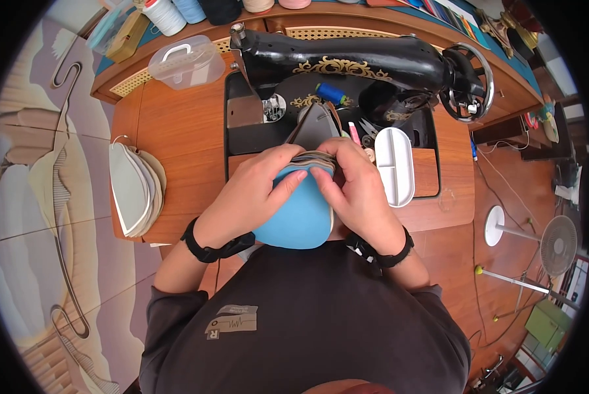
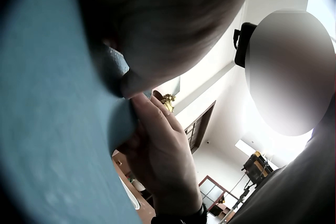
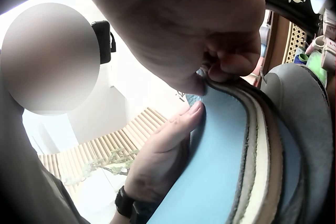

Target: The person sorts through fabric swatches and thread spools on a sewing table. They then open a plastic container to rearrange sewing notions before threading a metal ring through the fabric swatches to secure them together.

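Well, blue sheet, "R" patch

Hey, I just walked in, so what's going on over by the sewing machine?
A person's left hand and right hand grip the far edge of a blue-topped stack of flat pieces, thumbs on top, on the near side of a black sewing machine. Another stack lies on the wooden table, to the person's left.

Left hand and right hand both grip the blue-topped stack of sheets! Beyond stands the black sewing machine, a white divided tray to the right.
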